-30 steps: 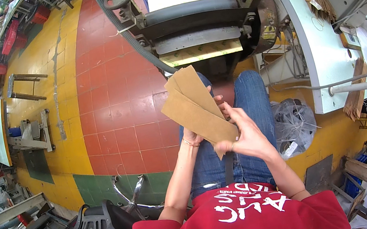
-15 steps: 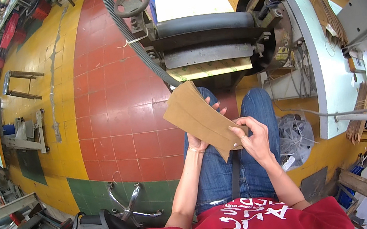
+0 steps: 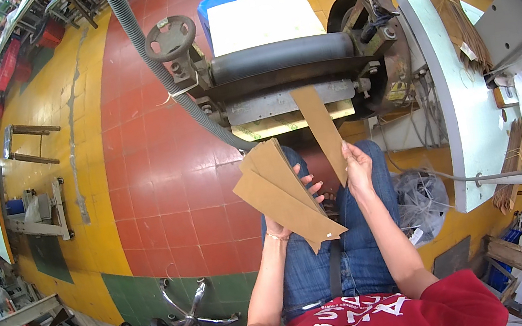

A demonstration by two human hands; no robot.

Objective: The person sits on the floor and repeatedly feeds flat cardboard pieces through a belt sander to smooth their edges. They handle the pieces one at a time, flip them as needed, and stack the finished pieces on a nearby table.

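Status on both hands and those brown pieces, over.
Left hand holding fanned brown stack. Right hand gripping single brown strip. Strip's far end overlaps grey metal plate in view; contact unclear.

I see big white lettering (image 3: 393,307) across the red shirt (image 3: 440,304), green print along the yellowish sheet (image 3: 263,127) at the roller machine (image 3: 281,58), and a yellow machine label (image 3: 396,92) too small to read.

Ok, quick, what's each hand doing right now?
Left hand: holding a fanned stack of brown strips.
Right hand: closed, pinching a single brown strip near its lower end.
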